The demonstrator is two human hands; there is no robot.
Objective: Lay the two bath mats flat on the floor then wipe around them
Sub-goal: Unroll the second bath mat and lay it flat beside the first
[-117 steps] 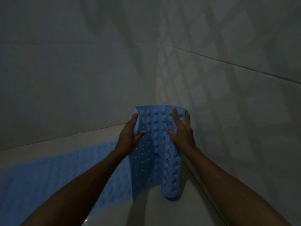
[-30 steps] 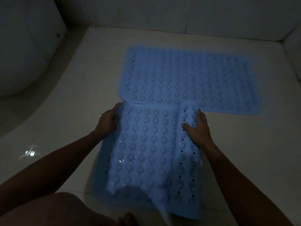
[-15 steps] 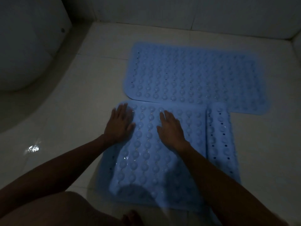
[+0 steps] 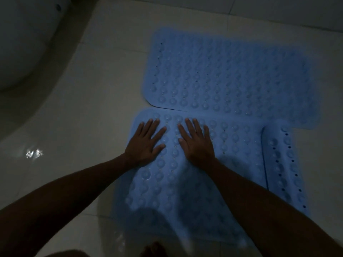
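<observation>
Two blue bath mats with round bumps and small holes lie on the pale tiled floor. The far mat (image 4: 228, 75) lies flat near the back wall. The near mat (image 4: 232, 145) abuts its front edge; its right strip (image 4: 284, 164) is still folded over. My left hand (image 4: 144, 143) and my right hand (image 4: 196, 141) press flat on the near mat's far left part, fingers straight and spread. My forearms hide part of the mat's near half.
A large white rounded fixture (image 4: 24, 39) fills the upper left. The tiled wall (image 4: 278, 10) runs along the back. Wet glints (image 4: 34, 153) show on the floor at the left. My toes (image 4: 154, 249) are at the bottom edge.
I lowered the near mat to the floor in front of the far one and let go of its edges. Both hands now press flat on it, a little closer together.
</observation>
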